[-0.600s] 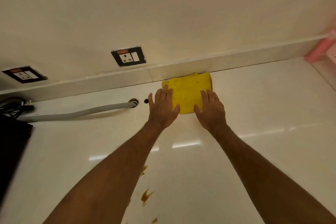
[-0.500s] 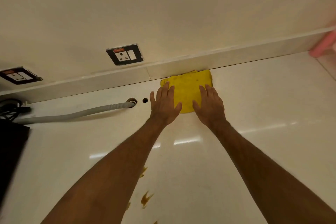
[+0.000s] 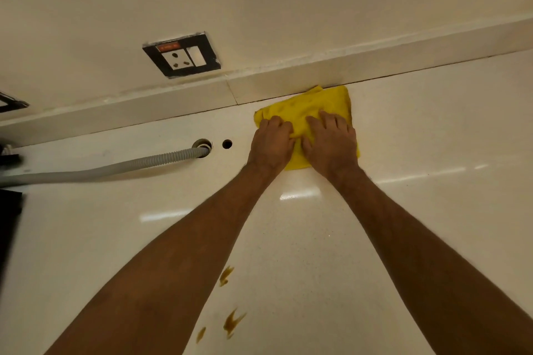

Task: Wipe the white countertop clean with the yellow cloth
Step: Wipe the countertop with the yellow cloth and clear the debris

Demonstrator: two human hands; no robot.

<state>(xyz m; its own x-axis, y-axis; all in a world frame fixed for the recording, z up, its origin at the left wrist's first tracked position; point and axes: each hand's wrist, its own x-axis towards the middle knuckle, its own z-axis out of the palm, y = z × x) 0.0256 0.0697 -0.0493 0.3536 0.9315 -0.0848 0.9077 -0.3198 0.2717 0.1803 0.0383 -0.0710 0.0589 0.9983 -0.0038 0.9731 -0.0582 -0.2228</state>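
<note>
The yellow cloth lies bunched on the white countertop, its far edge against the low back ledge. My left hand and my right hand sit side by side on the cloth, fingers curled and gripping its folds. Both hands cover the cloth's near half. Brown spill stains mark the countertop close to me, beside my left forearm.
A grey corrugated hose runs from the left into a hole in the countertop, with a smaller hole beside it. A black socket plate is on the wall. A dark object sits at the left edge.
Both hands have drawn together and curled their fingers, going from flat on the cloth to gripping it. The cloth has bunched up under them.
</note>
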